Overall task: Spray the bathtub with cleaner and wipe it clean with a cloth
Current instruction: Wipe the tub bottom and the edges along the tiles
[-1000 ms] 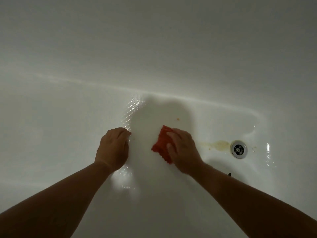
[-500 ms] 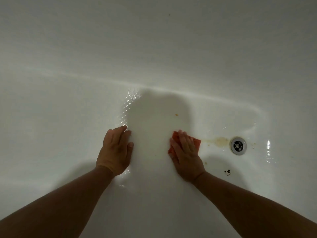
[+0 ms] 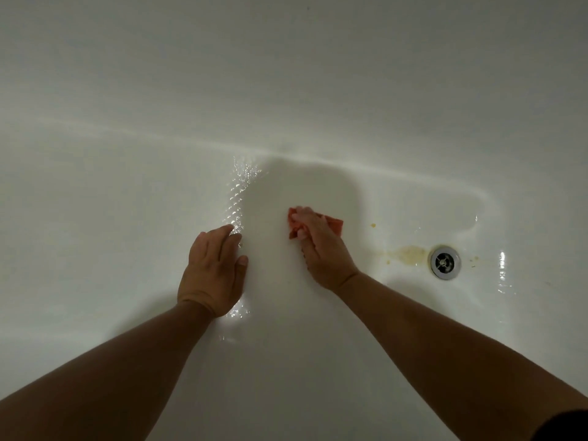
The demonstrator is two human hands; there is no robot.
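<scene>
Down inside the white bathtub point(image 3: 127, 218), on its glossy floor. Left hand point(image 3: 213, 272) laid flat, palm down, fingers straight and close together, holding nothing, just beside a strip of wet glints point(image 3: 241, 192) on the enamel. Right hand point(image 3: 324, 249) a little farther up and to the right, apart from the left, fingers curled over an orange-red cloth point(image 3: 334, 225) and pressing it against the tub floor; crumpled corners of it poking out at the fingertips and on the right side. Farther right, well apart from the cloth, a round metal drain point(image 3: 445, 261), with a yellowish stain point(image 3: 409, 253) just beside its left edge — and a small yellow speck point(image 3: 373, 225) between cloth and stain. Both forearms bare, reaching in from the bottom edge.
</scene>
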